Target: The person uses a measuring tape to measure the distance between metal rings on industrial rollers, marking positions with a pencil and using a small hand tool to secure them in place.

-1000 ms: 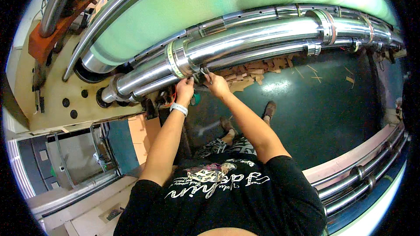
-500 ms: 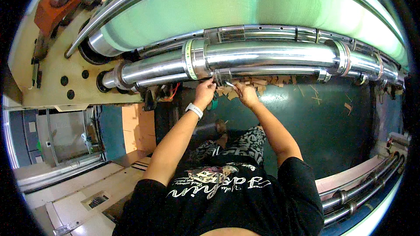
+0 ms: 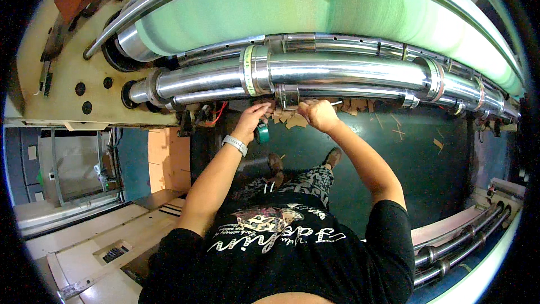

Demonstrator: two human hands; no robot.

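Both arms reach up to a thin steel shaft [image 3: 349, 93] that runs under a thick polished roller [image 3: 337, 70]. My left hand [image 3: 252, 118], with a white watch on its wrist, has its fingers at a small steel collar [image 3: 287, 95] on that shaft. A green roll [image 3: 261, 133] hangs below the palm and seems to be held by this hand. My right hand [image 3: 318, 114] is closed just right of the collar. A thin metal tool [image 3: 336, 102] sticks out of its fist.
A large pale green cylinder [image 3: 315, 11] fills the top. The cream machine frame [image 3: 62, 73] with round holes stands at the left. Cardboard scraps [image 3: 292, 119] lie on the dark green floor [image 3: 427, 169]. More steel rollers [image 3: 461, 242] run at the lower right.
The view has swung so the rollers look more level. My hands stay at the collar, and the right hand has moved a little further right of the left.
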